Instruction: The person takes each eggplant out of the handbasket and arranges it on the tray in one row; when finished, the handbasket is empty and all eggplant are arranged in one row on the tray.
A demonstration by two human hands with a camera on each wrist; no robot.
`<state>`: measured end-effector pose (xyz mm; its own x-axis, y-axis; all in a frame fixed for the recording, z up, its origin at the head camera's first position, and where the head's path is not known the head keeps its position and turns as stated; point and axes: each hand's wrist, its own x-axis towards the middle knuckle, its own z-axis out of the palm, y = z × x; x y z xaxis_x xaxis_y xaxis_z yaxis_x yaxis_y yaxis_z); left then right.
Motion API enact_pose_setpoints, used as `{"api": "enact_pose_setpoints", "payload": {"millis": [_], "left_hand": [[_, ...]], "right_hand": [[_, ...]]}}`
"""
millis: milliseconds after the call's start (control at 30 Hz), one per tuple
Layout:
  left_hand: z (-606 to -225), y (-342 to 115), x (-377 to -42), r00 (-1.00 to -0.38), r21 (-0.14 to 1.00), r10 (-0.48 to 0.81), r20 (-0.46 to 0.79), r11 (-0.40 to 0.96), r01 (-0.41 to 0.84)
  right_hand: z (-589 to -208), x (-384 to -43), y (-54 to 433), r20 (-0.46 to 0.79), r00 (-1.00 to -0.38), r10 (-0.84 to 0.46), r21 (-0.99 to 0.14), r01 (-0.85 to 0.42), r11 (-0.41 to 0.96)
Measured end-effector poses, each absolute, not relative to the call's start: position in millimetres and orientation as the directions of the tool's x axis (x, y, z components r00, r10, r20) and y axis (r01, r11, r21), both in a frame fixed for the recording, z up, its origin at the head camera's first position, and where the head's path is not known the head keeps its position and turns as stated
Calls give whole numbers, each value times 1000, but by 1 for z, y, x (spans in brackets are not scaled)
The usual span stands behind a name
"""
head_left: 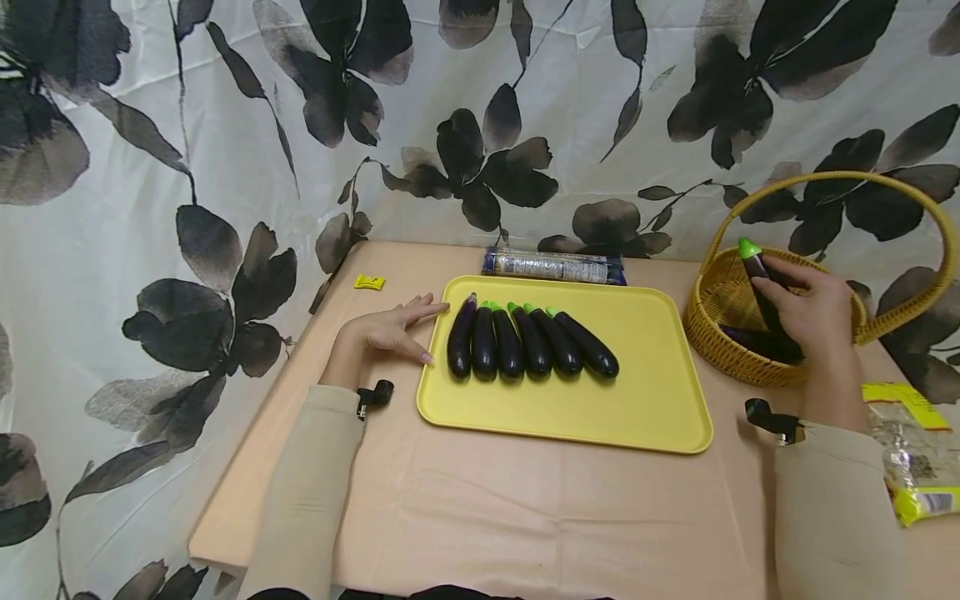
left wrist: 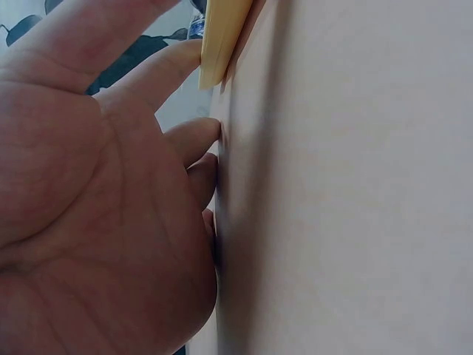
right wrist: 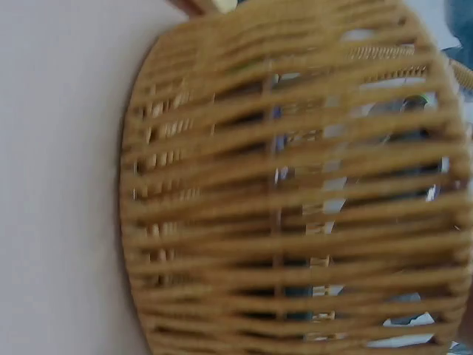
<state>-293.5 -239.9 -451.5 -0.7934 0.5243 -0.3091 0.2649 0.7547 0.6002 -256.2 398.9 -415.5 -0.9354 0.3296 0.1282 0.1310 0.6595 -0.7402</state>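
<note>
Over the wicker basket (head_left: 738, 354), my right hand (head_left: 813, 304) grips a dark eggplant (head_left: 767, 292) with a bright green cap. Another eggplant (head_left: 761, 342) lies inside the basket. The right wrist view shows mainly the woven basket wall (right wrist: 295, 222), with dark shapes behind its gaps. On the yellow tray (head_left: 645, 408), several eggplants (head_left: 536, 346) lie side by side, green ends mostly away from me. My left hand (head_left: 390, 329) rests at the tray's left edge, fingers spread and touching it. In the left wrist view, its palm (left wrist: 111, 192) faces the camera beside the tray edge (left wrist: 222, 37).
A long clear-and-blue package (head_left: 555, 267) lies behind the tray. Toward the back left sits a small yellow wrapped piece (head_left: 369, 282). A clear plastic bag with yellow ends (head_left: 918, 450) lies at the right. Floral cloth (head_left: 465, 167) hangs behind the table.
</note>
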Motion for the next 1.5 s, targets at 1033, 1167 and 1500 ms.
{"api": "enact_pose_setpoints", "payload": {"millis": [1033,1167,1500], "left_hand": [[-446,-240,-296,-789,612,513,-339,757,229],[-445,-240,-297,-786,608,514,-345,760,230],[-443,-241,-299,-777,617,527,-344,751,236]], "right_hand": [[-395,-245,336,322,-935,151,-742,-150,653],[-393,-244,329,350,-928,128,-729,-183,660],[-391,-244,314,376,-926,35,-684,-252,684]]}}
